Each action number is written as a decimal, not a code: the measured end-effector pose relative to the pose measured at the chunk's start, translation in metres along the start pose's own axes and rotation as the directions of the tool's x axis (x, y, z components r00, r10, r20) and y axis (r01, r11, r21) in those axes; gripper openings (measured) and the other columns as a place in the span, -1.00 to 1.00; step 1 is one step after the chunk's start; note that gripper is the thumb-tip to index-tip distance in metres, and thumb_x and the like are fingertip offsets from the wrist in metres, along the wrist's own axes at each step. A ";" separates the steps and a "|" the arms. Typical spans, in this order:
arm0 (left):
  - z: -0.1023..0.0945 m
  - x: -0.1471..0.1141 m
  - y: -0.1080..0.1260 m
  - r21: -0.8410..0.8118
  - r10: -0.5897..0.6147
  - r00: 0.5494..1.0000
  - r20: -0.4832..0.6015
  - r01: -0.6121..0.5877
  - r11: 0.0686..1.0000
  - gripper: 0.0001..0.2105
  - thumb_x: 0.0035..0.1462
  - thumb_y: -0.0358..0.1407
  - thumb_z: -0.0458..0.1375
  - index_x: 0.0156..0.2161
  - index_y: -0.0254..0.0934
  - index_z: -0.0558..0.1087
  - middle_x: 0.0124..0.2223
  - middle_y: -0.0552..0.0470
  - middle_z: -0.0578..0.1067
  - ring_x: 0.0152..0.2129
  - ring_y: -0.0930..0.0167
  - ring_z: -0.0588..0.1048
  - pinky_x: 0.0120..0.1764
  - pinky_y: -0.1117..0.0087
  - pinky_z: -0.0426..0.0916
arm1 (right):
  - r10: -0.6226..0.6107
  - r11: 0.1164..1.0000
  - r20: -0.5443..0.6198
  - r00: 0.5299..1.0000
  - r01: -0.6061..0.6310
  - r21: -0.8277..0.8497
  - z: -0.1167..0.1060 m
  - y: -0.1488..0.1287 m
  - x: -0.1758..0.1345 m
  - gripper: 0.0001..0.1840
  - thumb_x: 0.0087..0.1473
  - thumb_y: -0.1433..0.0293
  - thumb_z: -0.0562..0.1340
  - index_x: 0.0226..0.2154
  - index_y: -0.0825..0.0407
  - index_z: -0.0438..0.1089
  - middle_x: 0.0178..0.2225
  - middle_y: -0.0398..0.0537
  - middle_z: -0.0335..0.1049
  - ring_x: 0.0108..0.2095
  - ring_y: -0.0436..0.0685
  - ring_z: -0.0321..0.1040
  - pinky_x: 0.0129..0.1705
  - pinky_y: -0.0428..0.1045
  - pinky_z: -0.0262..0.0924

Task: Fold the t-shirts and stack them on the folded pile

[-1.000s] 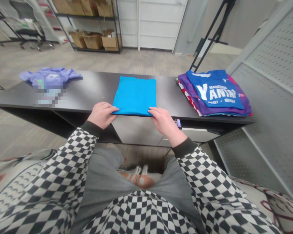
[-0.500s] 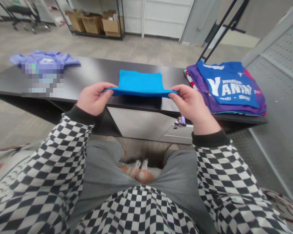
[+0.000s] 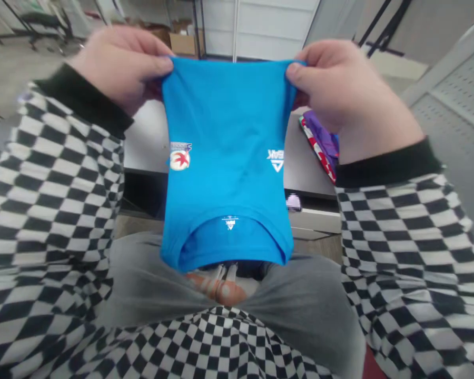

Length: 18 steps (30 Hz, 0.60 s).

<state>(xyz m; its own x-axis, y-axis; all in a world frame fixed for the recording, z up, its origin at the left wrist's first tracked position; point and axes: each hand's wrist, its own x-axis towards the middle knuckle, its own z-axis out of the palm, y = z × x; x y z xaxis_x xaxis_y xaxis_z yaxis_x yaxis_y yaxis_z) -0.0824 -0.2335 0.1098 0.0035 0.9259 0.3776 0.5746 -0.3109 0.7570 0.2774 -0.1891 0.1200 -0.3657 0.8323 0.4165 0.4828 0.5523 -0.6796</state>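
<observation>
Both hands, left hand [image 3: 120, 66] at 10 o'clock and right hand [image 3: 339, 87] at 2 o'clock, pinched the hanging blue shirt [image 3: 225, 163] by its top corners.

left hand [image 3: 120, 66] pinches blue shirt [image 3: 225, 158] corner | right hand [image 3: 339, 87] pinches other | shirt hangs, collar down

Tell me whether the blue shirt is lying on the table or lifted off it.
Lifted off. Left hand and right hand pinch the blue shirt by its top corners; it hangs collar-down.
</observation>
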 end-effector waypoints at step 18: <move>0.147 0.073 -0.092 0.613 0.102 0.955 0.279 -0.259 0.746 -0.45 0.52 -0.14 0.17 0.40 -0.50 0.55 0.48 -0.17 0.49 0.44 0.27 0.40 0.50 0.27 0.13 | 0.167 0.837 -0.031 0.986 -0.158 -0.524 0.096 0.105 0.040 -0.57 0.51 0.39 0.30 0.33 0.14 0.42 0.29 0.21 0.52 0.34 0.35 0.46 0.49 0.33 0.30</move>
<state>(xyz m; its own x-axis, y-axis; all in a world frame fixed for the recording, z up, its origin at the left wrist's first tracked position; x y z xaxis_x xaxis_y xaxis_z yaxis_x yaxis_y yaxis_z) -0.0144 -0.1061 -0.0106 0.2903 0.9123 0.2889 0.9298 -0.3403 0.1402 0.2375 -0.1025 0.0072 -0.2555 0.9138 0.3159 0.8788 0.3557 -0.3181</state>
